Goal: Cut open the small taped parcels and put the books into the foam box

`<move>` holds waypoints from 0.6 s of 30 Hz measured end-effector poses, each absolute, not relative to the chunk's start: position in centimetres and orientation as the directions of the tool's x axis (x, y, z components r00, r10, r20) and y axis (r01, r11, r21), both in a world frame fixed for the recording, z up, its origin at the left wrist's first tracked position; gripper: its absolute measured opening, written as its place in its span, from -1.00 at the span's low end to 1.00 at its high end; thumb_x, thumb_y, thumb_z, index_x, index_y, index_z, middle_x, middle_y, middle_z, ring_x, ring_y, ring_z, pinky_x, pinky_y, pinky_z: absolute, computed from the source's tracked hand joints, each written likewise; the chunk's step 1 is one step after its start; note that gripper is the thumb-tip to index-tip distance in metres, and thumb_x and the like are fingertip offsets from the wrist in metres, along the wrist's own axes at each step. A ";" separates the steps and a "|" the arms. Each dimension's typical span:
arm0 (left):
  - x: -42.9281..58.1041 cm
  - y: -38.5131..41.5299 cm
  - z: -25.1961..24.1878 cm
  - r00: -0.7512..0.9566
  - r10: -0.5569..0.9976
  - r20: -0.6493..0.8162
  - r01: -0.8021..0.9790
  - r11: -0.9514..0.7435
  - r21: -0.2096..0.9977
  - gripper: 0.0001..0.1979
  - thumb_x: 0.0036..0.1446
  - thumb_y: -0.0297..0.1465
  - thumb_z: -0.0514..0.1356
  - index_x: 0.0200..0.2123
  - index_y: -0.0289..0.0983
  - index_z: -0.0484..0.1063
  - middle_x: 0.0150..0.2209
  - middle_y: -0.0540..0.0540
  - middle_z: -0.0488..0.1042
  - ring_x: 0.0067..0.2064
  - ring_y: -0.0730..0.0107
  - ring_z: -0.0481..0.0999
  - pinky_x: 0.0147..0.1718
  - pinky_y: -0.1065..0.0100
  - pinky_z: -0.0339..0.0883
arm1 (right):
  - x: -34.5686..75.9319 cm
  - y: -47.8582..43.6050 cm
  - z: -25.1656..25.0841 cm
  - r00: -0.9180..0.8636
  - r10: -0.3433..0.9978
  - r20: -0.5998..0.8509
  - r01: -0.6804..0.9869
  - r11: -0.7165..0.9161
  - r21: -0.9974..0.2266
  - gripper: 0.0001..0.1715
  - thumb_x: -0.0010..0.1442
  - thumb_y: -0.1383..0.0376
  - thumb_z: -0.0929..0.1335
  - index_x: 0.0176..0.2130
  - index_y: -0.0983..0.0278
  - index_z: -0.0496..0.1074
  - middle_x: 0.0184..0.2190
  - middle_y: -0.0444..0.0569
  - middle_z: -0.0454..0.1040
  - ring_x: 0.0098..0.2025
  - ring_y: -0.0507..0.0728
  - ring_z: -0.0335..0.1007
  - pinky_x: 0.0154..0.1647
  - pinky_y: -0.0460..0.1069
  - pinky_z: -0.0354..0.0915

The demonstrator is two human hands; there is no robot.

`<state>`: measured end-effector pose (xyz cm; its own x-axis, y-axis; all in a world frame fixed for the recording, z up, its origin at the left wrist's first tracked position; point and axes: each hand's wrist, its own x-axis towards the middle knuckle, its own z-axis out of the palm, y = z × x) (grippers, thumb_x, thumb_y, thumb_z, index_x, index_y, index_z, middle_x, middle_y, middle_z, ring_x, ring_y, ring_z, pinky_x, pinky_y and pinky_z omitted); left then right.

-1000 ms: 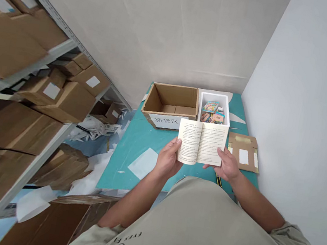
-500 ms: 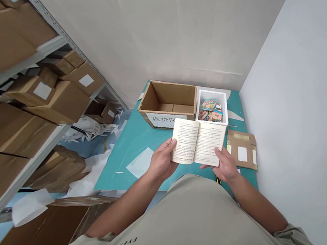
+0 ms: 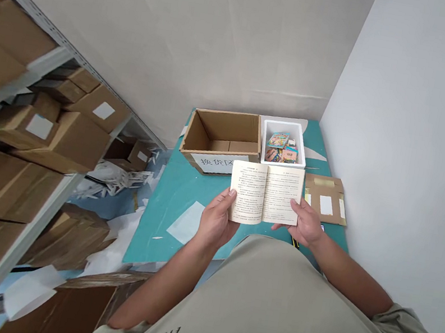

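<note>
In the corner of a storeroom, grey metal shelving is standing at the left, loaded with brown cardboard cartons, while crumpled white paper is lying beside it. Further right, a teal surface is carrying a loose white sheet. The person's left hand is reaching forward on a bent arm, its thumb pressing the left page and its fingers curling behind, closed firmly on a cream-paged paperback book. The book is lying open, held above the surface and overlapping the front of an open brown cardboard box and a white foam box of colourful packets. The right hand is gripping the book's other edge, its thumb on the page and its fingers mostly hidden underneath. A flat cardboard piece is lying further right. The printed text is too small to read, and a thin yellow-and-black object is partly hidden below the right hand.
</note>
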<state>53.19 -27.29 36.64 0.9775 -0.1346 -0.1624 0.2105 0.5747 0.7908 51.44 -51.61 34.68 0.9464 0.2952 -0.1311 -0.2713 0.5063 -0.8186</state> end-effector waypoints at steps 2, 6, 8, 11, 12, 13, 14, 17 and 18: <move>53.2 -27.3 36.7 0.979 -0.130 -0.159 0.205 0.572 0.794 -0.43 0.34 0.00 0.59 0.23 -0.21 0.74 0.19 -0.26 0.82 0.39 -0.19 0.73 0.39 -0.07 0.63 | 51.4 -51.5 34.7 0.946 0.296 -0.131 -0.272 0.507 -0.818 -0.41 0.45 -0.11 0.59 0.28 0.10 0.57 0.14 0.08 0.79 0.15 0.39 0.78 -0.08 0.34 0.85; 53.1 -27.3 36.6 0.981 -0.112 -0.159 0.195 0.568 0.800 -0.45 0.34 0.00 0.58 0.22 -0.19 0.74 0.18 -0.24 0.83 0.38 -0.15 0.74 0.37 -0.02 0.65 | 51.4 -51.5 34.9 0.948 0.288 -0.137 -0.271 0.501 -0.822 -0.36 0.45 -0.11 0.59 0.33 0.09 0.55 0.14 0.07 0.79 0.13 0.38 0.79 -0.09 0.33 0.85; 53.1 -27.4 36.5 0.980 -0.107 -0.166 0.197 0.566 0.801 -0.46 0.33 0.00 0.59 0.19 -0.20 0.75 0.18 -0.23 0.83 0.37 -0.13 0.75 0.35 0.01 0.65 | 51.3 -51.5 35.0 0.948 0.286 -0.140 -0.271 0.497 -0.824 -0.32 0.45 -0.11 0.59 0.37 0.08 0.54 0.14 0.07 0.80 0.12 0.38 0.79 -0.09 0.34 0.85; 53.0 -27.4 36.5 0.980 -0.105 -0.169 0.198 0.568 0.799 -0.48 0.32 -0.01 0.60 0.17 -0.20 0.75 0.18 -0.23 0.83 0.37 -0.12 0.75 0.36 0.01 0.65 | 51.3 -51.6 34.9 0.948 0.289 -0.136 -0.272 0.505 -0.819 -0.29 0.45 -0.12 0.59 0.39 0.09 0.53 0.14 0.08 0.80 0.10 0.38 0.80 -0.10 0.34 0.85; 53.0 -27.4 36.5 0.980 -0.105 -0.167 0.197 0.568 0.799 -0.48 0.32 -0.01 0.60 0.17 -0.20 0.74 0.18 -0.23 0.82 0.37 -0.13 0.75 0.36 0.01 0.64 | 51.3 -51.6 34.8 0.947 0.291 -0.134 -0.272 0.508 -0.817 -0.29 0.45 -0.11 0.59 0.39 0.09 0.53 0.14 0.08 0.80 0.09 0.38 0.80 -0.09 0.34 0.85; 53.0 -27.4 36.4 0.980 -0.105 -0.166 0.196 0.567 0.800 -0.47 0.31 0.00 0.60 0.16 -0.20 0.74 0.18 -0.24 0.82 0.37 -0.13 0.74 0.37 0.00 0.63 | 51.3 -51.6 34.6 0.947 0.293 -0.131 -0.271 0.511 -0.816 -0.29 0.45 -0.11 0.59 0.39 0.09 0.53 0.14 0.07 0.80 0.08 0.37 0.80 -0.09 0.34 0.86; 53.0 -27.5 36.4 0.981 -0.104 -0.166 0.196 0.564 0.802 -0.47 0.31 0.01 0.60 0.15 -0.20 0.74 0.17 -0.24 0.82 0.37 -0.13 0.74 0.37 0.00 0.63 | 51.4 -51.6 34.5 0.947 0.295 -0.129 -0.271 0.512 -0.815 -0.31 0.46 -0.10 0.59 0.39 0.10 0.53 0.14 0.07 0.80 0.08 0.37 0.80 -0.09 0.33 0.86; 53.0 -27.6 36.2 0.981 -0.099 -0.168 0.195 0.550 0.812 -0.50 0.31 0.03 0.59 0.10 -0.19 0.74 0.14 -0.23 0.83 0.34 -0.13 0.75 0.34 -0.01 0.64 | 51.5 -51.6 34.0 0.946 0.295 -0.134 -0.274 0.508 -0.817 -0.36 0.48 -0.08 0.57 0.37 0.09 0.54 0.16 0.06 0.80 0.09 0.35 0.80 -0.09 0.30 0.85; 53.0 -27.6 36.1 0.981 -0.096 -0.168 0.193 0.542 0.818 -0.50 0.31 0.03 0.59 0.09 -0.18 0.74 0.12 -0.22 0.83 0.34 -0.12 0.75 0.33 0.00 0.65 | 51.6 -51.5 33.9 0.946 0.293 -0.139 -0.277 0.507 -0.816 -0.37 0.48 -0.09 0.57 0.36 0.09 0.55 0.17 0.06 0.79 0.10 0.35 0.80 -0.09 0.30 0.85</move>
<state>53.04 -27.62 36.08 0.9811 -0.0956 -0.1685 0.1933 0.5417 0.8181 51.55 -51.50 33.92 0.9461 0.2927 -0.1389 -0.2767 0.5068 -0.8165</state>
